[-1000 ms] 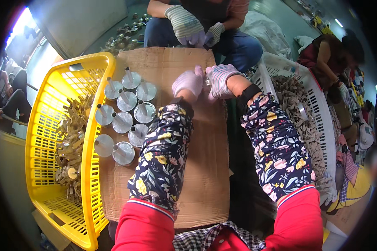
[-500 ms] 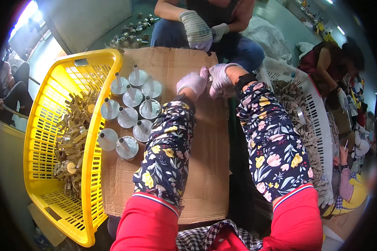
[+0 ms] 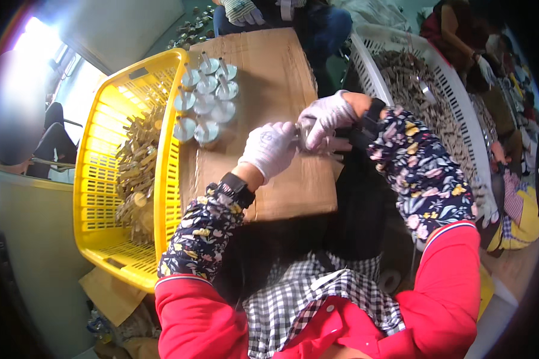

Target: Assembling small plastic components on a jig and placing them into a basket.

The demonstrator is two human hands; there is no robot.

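We hold the small metal part (image 3: 307, 127) between the left hand (image 3: 268, 148) and the right hand (image 3: 327, 122), above the cardboard (image 3: 281, 194) near its right edge; both hands are closed on it, partly hiding its shape. We judge it stiff, fairly light, possibly slippery, and not fragile. We advise gripping it firmly from opposite sides.
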